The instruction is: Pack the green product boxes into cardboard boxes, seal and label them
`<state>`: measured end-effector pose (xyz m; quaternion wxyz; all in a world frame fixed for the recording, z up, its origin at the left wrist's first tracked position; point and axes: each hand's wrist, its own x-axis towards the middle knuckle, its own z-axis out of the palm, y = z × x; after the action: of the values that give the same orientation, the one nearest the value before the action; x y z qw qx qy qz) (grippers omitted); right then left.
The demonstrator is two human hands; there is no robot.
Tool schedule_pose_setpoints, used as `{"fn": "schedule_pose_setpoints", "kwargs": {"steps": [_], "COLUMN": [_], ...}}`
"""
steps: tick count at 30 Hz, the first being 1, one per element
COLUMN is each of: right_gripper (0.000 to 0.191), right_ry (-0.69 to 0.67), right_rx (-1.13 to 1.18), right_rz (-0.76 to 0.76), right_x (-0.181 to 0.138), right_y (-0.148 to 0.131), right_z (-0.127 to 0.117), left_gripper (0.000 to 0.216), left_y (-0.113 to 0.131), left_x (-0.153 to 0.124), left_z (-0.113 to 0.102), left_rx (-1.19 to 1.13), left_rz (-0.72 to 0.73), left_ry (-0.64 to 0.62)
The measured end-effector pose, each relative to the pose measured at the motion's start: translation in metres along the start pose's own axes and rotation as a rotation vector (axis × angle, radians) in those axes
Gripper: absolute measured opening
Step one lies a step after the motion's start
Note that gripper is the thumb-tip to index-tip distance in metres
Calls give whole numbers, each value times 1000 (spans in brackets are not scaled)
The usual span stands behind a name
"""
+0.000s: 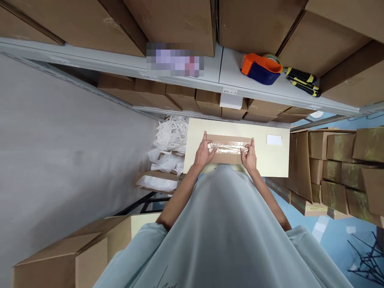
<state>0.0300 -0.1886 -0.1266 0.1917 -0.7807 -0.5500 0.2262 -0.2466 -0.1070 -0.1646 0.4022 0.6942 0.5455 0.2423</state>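
Observation:
A flat cardboard box (226, 159) lies across the pale yellow tabletop (270, 165) in front of me, with shiny clear packing tape (229, 146) running along its top. My left hand (204, 153) grips the box's left end, index finger stretched along the edge and thumb on the top. At the opposite end, my right hand (249, 158) grips the box in much the same way, its thumb on the tape. The underside of the box is hidden. To the right on the tabletop is a small white paper (274, 139).
Above the table, a grey shelf (231, 66) carries large cartons, an orange-and-blue tape dispenser (261, 71) and black-and-yellow cutters (303, 81). White packing scraps (171, 136) are heaped left of the table. Stacked cartons (334, 190) stand to the right; another carton (45, 270) is at lower left.

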Motion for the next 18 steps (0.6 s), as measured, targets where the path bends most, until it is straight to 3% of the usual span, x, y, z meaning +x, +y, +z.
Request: {"fn": "schedule_pose_setpoints", "kwargs": {"steps": [9, 18], "right_gripper": [39, 39], "right_ry": [95, 142], "right_rx": [-97, -148], "right_rz": [-73, -90], "right_x": [4, -1], "right_y": [10, 0], "right_z": [13, 21], "left_gripper": [33, 26], "left_y": [-10, -9], "left_x": [0, 1], "left_z": [14, -2], "left_rx": [44, 76], "left_rz": [-17, 55], "left_ry": [77, 137]}}
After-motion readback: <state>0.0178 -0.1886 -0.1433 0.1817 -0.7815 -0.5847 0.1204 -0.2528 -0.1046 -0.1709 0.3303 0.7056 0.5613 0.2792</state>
